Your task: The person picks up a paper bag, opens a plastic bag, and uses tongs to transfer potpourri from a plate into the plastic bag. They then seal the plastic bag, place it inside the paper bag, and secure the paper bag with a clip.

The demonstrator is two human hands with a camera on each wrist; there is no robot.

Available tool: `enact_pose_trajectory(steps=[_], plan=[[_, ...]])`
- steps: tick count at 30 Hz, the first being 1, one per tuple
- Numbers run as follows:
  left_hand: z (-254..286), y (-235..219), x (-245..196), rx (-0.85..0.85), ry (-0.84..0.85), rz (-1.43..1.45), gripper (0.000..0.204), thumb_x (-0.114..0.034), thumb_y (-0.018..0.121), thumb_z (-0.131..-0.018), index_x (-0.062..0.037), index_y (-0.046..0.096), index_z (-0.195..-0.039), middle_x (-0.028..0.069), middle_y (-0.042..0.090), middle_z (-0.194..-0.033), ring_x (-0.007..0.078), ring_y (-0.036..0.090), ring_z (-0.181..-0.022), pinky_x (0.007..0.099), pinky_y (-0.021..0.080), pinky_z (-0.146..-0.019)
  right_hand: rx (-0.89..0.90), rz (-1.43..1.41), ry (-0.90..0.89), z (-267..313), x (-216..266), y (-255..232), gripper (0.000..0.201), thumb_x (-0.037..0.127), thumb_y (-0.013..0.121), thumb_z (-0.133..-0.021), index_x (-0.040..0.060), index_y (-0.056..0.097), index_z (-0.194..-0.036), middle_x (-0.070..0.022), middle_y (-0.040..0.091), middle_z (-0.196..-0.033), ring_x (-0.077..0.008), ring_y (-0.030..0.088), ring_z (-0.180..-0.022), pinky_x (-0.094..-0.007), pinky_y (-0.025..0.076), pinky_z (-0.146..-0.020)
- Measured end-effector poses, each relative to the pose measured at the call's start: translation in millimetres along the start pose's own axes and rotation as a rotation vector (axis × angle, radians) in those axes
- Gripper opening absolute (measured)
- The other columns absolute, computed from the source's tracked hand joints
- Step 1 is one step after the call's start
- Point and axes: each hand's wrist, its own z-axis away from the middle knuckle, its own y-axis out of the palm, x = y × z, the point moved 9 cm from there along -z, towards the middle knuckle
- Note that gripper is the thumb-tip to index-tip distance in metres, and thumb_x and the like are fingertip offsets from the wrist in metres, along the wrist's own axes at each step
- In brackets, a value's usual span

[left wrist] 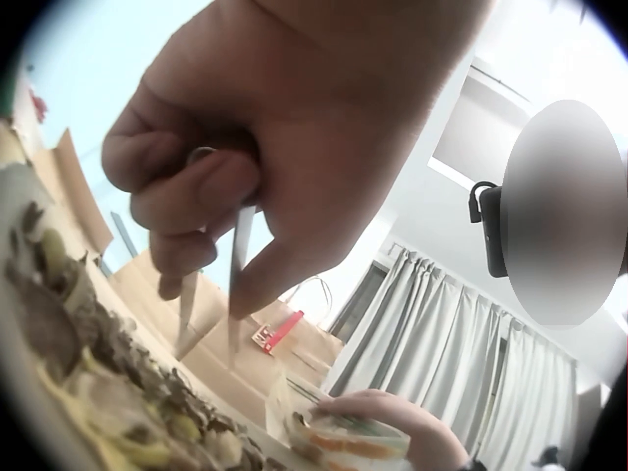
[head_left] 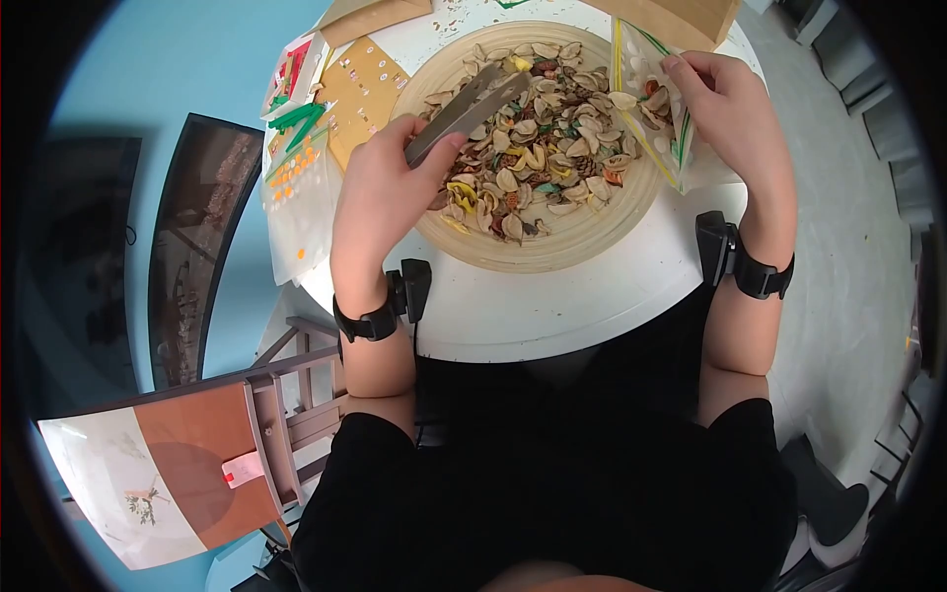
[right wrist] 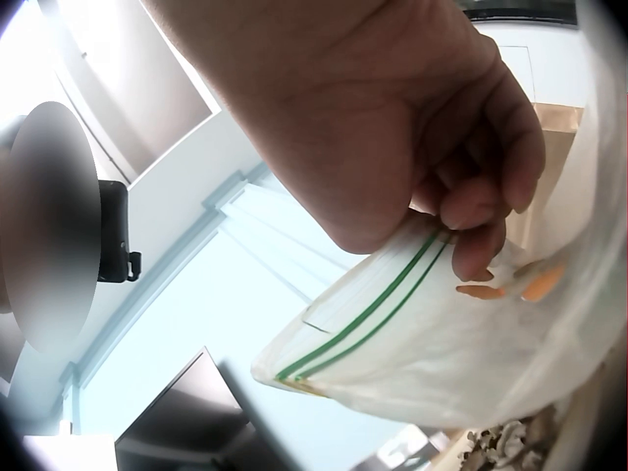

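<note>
The left hand [head_left: 390, 187] grips metal tongs [head_left: 469, 111] whose tips are over the dried petals in a round wooden tray [head_left: 552, 259]. In the left wrist view, the left hand [left wrist: 285, 128] has its fingers curled round the tongs [left wrist: 238, 265], their two arms apart. At the tray's right side the right hand [head_left: 735, 113] pinches the edge of a clear zip bag [head_left: 651, 133] with green and yellow strips. Some petals and orange pieces lie in the bag. The right wrist view shows the right hand [right wrist: 392, 137] pinching the bag [right wrist: 422, 343] near its green strip.
Left of the tray lie a brown patterned sheet [head_left: 360, 94], a clear bag with orange dots [head_left: 301, 212], green strips [head_left: 296, 116] and a red-and-white box [head_left: 289, 74]. Brown paper bags [head_left: 375, 18] stand at the back of the white table [head_left: 533, 321]. A chair [head_left: 296, 424] is at lower left.
</note>
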Motion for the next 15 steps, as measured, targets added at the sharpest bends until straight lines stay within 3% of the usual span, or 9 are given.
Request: enact_pose_trajectory(steps=[2, 8, 11, 14, 15], plan=[[-4, 0, 14, -0.002, -0.002, -0.158, 0.043, -0.035, 0.073, -0.093, 0.0071, 0.068, -0.101, 0.0152, 0.068, -0.067, 0.0217, 0.07, -0.06, 0.0331, 0.052, -0.062, 0.002, -0.005, 0.001, -1, -1, 1, 0.041, 0.035, 0.061, -0.094, 0.001, 0.076, -0.11, -0.0096, 0.07, -0.072, -0.0163, 0.064, -0.063, -0.0307, 0.052, -0.066], [-4, 17, 14, 0.091, 0.031, -0.174, 0.039, -0.035, 0.072, -0.092, 0.0019, 0.07, -0.103, 0.0172, 0.066, -0.066, 0.0329, 0.069, -0.064, 0.0381, 0.051, -0.063, 0.01, 0.003, -0.002, -2, -2, 1, 0.04, 0.036, 0.061, -0.095, 0.0016, 0.076, -0.11, -0.0089, 0.07, -0.072, -0.0162, 0.064, -0.063, -0.0308, 0.052, -0.065], [2, 22, 1, 0.065, 0.1, -0.229, 0.037, -0.032, 0.073, -0.095, 0.0034, 0.067, -0.103, 0.0158, 0.065, -0.071, 0.0224, 0.057, -0.061, 0.0355, 0.047, -0.062, 0.01, -0.017, -0.017, -2, -2, 3, 0.039, 0.035, 0.061, -0.095, 0.0016, 0.076, -0.11, -0.0089, 0.069, -0.071, -0.0158, 0.064, -0.062, -0.0304, 0.052, -0.065], [4, 23, -4, 0.015, 0.146, -0.267, 0.034, -0.034, 0.073, -0.092, -0.002, 0.071, -0.103, 0.018, 0.067, -0.071, 0.0365, 0.067, -0.068, 0.0418, 0.051, -0.064, 0.014, 0.002, -0.025, -1, 0, 2, 0.038, 0.034, 0.061, -0.095, 0.0016, 0.076, -0.11, -0.0091, 0.069, -0.071, -0.0157, 0.065, -0.063, -0.0303, 0.052, -0.065], [4, 24, -4, 0.016, 0.147, -0.26, 0.034, -0.034, 0.073, -0.092, -0.0021, 0.071, -0.103, 0.018, 0.068, -0.071, 0.0365, 0.067, -0.068, 0.0417, 0.051, -0.064, 0.006, 0.005, -0.029, -1, 1, 1, 0.038, 0.034, 0.061, -0.096, 0.0015, 0.076, -0.109, -0.0091, 0.07, -0.071, -0.0158, 0.065, -0.062, -0.0303, 0.052, -0.064]])
